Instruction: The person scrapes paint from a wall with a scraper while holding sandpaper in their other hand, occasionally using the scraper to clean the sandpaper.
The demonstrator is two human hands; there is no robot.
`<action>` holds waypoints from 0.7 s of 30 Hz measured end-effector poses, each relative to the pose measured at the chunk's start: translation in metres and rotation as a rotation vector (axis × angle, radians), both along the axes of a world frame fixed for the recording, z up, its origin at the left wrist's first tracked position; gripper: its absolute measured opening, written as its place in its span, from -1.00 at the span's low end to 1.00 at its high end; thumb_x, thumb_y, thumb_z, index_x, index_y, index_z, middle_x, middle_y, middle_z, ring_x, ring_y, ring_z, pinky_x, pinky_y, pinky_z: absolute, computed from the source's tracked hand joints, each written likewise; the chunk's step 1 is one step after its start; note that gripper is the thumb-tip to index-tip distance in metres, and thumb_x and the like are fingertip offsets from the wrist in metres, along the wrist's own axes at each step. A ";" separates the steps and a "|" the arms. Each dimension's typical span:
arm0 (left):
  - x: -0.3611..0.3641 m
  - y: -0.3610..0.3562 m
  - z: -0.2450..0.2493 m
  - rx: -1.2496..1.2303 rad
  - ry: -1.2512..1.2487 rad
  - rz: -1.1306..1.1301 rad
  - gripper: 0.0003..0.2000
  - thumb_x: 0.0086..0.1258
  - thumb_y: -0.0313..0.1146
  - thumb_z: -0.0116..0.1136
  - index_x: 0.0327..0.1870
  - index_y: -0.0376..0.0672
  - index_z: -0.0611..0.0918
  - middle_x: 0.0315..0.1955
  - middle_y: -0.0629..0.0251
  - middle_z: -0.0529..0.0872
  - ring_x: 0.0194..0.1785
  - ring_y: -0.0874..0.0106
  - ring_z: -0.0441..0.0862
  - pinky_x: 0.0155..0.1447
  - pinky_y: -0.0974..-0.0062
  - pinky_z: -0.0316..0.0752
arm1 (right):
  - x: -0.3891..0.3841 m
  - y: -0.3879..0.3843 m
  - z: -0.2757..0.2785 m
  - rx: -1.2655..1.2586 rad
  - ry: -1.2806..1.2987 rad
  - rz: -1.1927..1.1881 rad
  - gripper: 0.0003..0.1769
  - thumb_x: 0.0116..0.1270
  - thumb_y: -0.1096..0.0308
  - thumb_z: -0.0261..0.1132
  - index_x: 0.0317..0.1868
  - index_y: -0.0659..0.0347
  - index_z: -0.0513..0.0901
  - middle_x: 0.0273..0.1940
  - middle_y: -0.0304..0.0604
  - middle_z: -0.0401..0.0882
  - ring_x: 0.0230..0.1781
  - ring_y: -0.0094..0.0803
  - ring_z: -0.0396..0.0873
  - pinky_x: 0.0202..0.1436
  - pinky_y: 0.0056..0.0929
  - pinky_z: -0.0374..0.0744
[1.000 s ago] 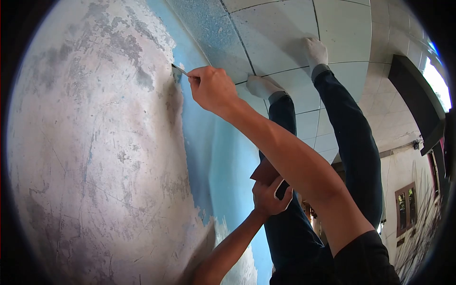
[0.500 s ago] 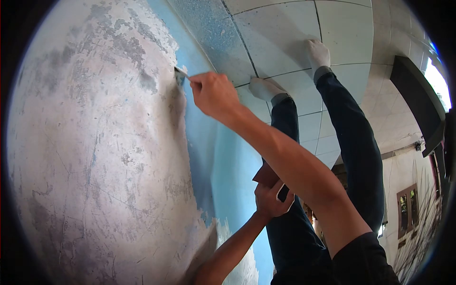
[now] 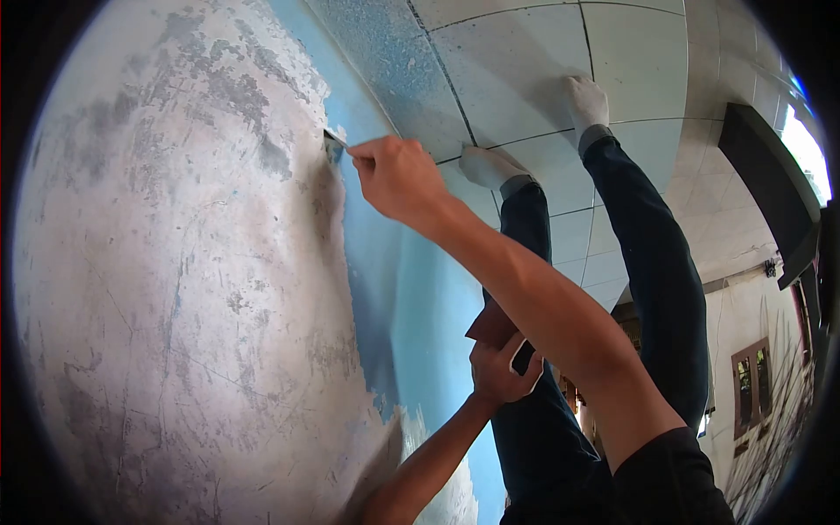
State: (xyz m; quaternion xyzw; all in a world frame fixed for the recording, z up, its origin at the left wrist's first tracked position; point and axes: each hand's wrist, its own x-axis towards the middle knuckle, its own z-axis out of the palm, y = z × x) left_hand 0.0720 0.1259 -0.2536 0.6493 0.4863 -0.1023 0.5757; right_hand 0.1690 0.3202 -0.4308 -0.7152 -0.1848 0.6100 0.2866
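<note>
My right hand (image 3: 398, 179) is closed around the handle of a small scraper (image 3: 335, 140). Its thin blade meets the wall (image 3: 219, 306) where the bare, whitish-grey patch borders the blue paint (image 3: 372, 280). The hand hides most of the handle. Lower down, below my right forearm, my left hand (image 3: 500, 372) grips a flat, dark brown piece (image 3: 492, 324) whose kind I cannot make out. A black shape with a white edge shows by its fingers, partly covered by the hand.
My legs (image 3: 652, 236) in dark trousers stretch away from me over the pale floor tiles (image 3: 525, 79). A dark bench-like object (image 3: 774, 192) stands at the right. Further off is a wall with a small brown-framed window (image 3: 751, 385).
The scraper and my right hand have shifted very slightly along the paint edge, and the blade's tilt differs a little. My left hand stays nearly still with the brown piece.
</note>
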 end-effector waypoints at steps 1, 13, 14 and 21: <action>0.001 0.001 0.000 -0.003 0.000 0.002 -0.66 0.23 -0.24 0.43 -0.01 -0.20 0.78 -0.11 0.04 0.82 -0.05 -0.02 0.78 0.06 0.13 0.64 | -0.003 0.001 0.001 -0.006 -0.018 -0.006 -0.70 0.46 0.41 0.24 0.07 0.16 0.84 -0.17 0.10 0.82 -0.20 0.07 0.78 -0.06 -0.10 0.75; 0.000 0.003 0.002 -0.073 0.032 0.010 -0.61 0.25 -0.23 0.43 0.08 -0.19 0.78 0.01 -0.03 0.81 0.07 -0.01 0.76 0.20 0.14 0.62 | 0.000 0.007 -0.023 -0.045 -0.036 0.005 -0.71 0.44 0.43 0.26 0.06 0.11 0.85 -0.14 0.13 0.81 -0.18 0.06 0.79 -0.03 -0.11 0.74; -0.001 0.003 0.002 -0.080 0.034 0.005 -0.60 0.25 -0.23 0.43 0.08 -0.19 0.78 0.02 -0.02 0.81 0.08 -0.01 0.76 0.20 0.13 0.62 | 0.003 0.013 -0.031 -0.068 -0.020 0.012 -0.71 0.45 0.42 0.26 0.06 0.11 0.85 -0.13 0.13 0.81 -0.18 0.06 0.79 -0.03 -0.11 0.74; 0.005 0.010 0.003 -0.071 0.054 0.003 -0.61 0.24 -0.27 0.42 0.09 -0.18 0.77 0.00 0.00 0.82 0.06 -0.01 0.77 0.18 0.13 0.62 | 0.001 -0.005 -0.009 0.028 -0.038 0.008 -0.72 0.47 0.40 0.26 0.07 0.12 0.85 -0.15 0.10 0.82 -0.19 0.00 0.80 -0.07 -0.13 0.73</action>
